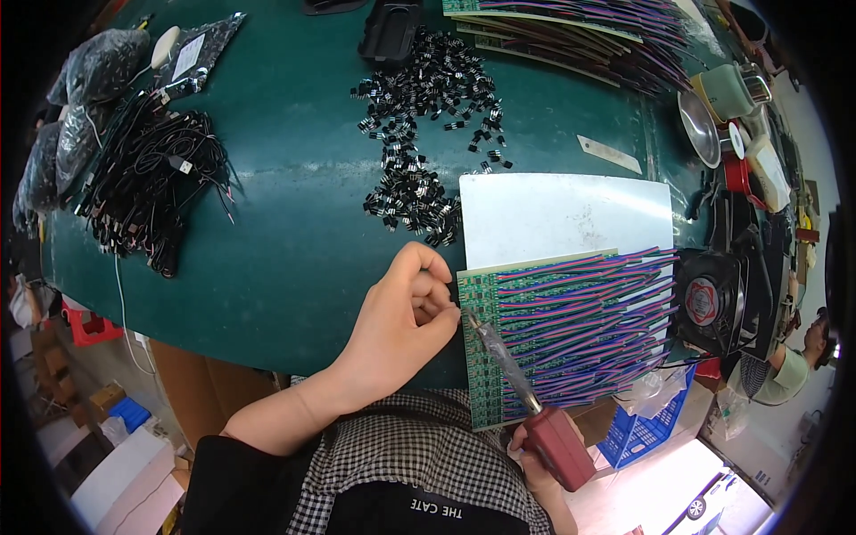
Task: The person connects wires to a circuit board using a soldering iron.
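My left hand (pixel 392 325) is closed in a pinch at the left edge of a green circuit board panel (pixel 481 383). Whatever lies between its thumb and fingertip is too small to make out. In my right hand (pixel 537 471) is a soldering iron (pixel 560 446) with a dark red handle and a wrapped shaft. Its tip meets the panel's left side, close to my left fingertips. Rows of multicoloured wires (pixel 580 330) run from the panel to the right. Under its far part lies a white sheet (pixel 566 209). Small black three-legged components (pixel 410 196) are heaped beyond my left hand.
Black cables (pixel 156 178) and plastic bags (pixel 102 67) lie at the left. More wired panels (pixel 553 40) are stacked at the back. A blade (pixel 609 153), metal dish (pixel 700 129) and black fan (pixel 709 303) are to the right. Below stands a blue basket (pixel 646 423).
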{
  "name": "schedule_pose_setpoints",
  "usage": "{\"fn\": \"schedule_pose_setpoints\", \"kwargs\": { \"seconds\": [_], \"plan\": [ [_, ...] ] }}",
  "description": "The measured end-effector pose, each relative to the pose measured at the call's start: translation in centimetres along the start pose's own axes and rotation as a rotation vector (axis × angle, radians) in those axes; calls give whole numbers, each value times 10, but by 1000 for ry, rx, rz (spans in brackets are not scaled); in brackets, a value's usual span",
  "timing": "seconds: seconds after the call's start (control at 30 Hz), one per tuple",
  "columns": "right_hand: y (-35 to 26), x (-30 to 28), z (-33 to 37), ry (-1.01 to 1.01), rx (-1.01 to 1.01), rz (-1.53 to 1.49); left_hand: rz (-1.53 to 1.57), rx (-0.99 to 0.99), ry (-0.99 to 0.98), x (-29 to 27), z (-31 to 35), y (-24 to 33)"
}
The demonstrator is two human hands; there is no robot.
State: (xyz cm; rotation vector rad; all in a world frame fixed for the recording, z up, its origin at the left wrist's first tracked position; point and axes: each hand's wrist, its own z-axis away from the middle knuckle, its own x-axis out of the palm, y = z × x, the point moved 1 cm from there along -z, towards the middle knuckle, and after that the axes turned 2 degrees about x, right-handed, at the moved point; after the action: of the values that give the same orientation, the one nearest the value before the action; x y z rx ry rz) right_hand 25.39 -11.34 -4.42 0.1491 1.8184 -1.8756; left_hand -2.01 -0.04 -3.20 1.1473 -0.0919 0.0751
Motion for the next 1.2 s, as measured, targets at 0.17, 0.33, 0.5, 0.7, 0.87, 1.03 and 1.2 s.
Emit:
{"fn": "schedule_pose_setpoints", "kwargs": {
  "seconds": [0.17, 0.33, 0.5, 0.7, 0.87, 1.03, 1.2],
  "plan": [
    [-4, 0, -6, -5, -70, 73, -5, -5, 4, 0, 0, 1],
    [-2, 2, 3, 38, 14, 13, -5, 0, 3, 0, -1, 0],
    [6, 2, 16, 42, 167, -106, -18, 7, 3, 1, -1, 0],
    [19, -4, 24, -45, 47, 140, -29, 13, 4, 0, -1, 1],
    [3, -2, 5, -22, 35, -2, -13, 8, 24, 2, -1, 0],
    [7, 5, 20, 40, 325, -164, -1, 7, 34, 1, -1, 2],
    [-24, 12, -7, 186, 264, -471, -84, 36, 20, 1, 3, 3]
  ]
}}
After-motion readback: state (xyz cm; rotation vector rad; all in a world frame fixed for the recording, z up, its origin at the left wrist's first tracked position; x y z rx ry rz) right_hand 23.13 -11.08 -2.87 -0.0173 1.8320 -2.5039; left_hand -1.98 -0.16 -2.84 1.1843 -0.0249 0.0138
